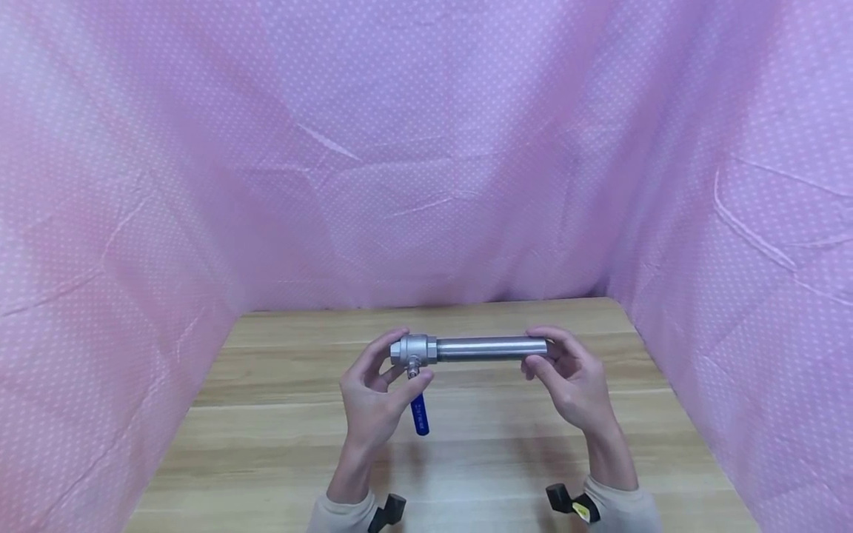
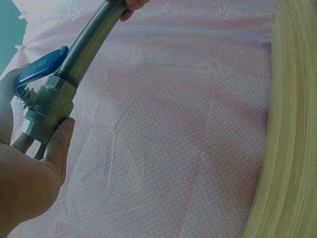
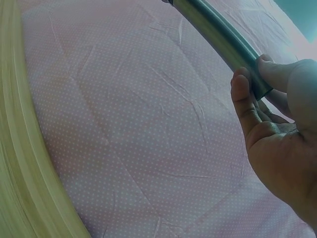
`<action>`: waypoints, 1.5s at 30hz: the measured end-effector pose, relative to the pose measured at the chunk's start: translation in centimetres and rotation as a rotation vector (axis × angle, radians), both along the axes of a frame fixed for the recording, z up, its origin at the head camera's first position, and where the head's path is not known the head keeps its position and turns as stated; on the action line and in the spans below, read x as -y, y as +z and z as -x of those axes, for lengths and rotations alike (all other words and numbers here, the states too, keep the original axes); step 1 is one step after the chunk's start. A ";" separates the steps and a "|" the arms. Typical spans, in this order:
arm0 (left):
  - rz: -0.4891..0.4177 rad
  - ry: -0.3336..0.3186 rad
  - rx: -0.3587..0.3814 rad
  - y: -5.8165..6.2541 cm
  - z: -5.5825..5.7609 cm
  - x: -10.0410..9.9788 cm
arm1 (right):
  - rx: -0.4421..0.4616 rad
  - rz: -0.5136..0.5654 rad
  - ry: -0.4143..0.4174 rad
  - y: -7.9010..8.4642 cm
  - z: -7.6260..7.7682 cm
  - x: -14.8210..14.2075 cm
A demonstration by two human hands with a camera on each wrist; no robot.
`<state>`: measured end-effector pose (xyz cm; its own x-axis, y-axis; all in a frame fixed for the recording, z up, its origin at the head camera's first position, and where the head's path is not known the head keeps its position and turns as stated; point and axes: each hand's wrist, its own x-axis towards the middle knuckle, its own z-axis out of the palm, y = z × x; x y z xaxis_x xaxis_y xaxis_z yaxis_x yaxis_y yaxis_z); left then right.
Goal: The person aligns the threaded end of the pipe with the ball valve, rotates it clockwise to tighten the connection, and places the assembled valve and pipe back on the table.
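Left grip [image 1: 373, 407] pinches the valve [image 1: 415, 349], right grip [image 1: 578, 385] the free end of the pipe [image 1: 489, 349]. Probably heavy, stiff and slippery; better to hold both ends.

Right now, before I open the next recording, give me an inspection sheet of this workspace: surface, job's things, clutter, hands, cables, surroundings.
Surface: wood-grain tabletop, beneath the raised hands.
Job's things: metal valve with a blue lever; steel pipe fitted into one end, some thread showing at the joint in the left wrist view.
Clutter: nothing seen.
Hands: left hand grips the valve; right hand holds the pipe's free end.
Cables: nothing seen.
Surroundings: pink dotted cloth at the back and both sides; a black device at each wrist.
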<state>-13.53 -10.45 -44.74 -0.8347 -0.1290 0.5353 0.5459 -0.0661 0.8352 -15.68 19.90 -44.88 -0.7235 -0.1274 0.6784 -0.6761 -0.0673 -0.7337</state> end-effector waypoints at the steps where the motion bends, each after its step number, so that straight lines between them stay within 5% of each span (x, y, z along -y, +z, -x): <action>1: 0.001 0.001 0.001 0.0 0.0 0.0 | -0.001 -0.004 -0.007 0.0 0.0 0.0; 13: -0.004 0.014 -0.002 0.2 0.0 0.0 | -0.016 0.066 0.119 0.0 0.4 0.0; 29: 0.002 0.002 -0.011 0.1 -0.1 -0.1 | -0.014 -0.029 -0.033 -0.1 0.3 -0.3; 37: -0.006 0.014 -0.006 0.2 0.1 -0.1 | 0.014 0.028 0.075 0.2 0.2 -0.2; 45: 0.002 0.022 -0.007 0.2 0.0 0.0 | -0.029 0.038 0.086 0.0 0.4 -0.2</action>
<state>-13.54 -10.44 -44.58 -0.8278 -0.1466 0.5415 0.5532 -0.0526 0.8314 -16.11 20.14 -44.90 -0.6913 -0.1621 0.7042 -0.6872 -0.1536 -0.7100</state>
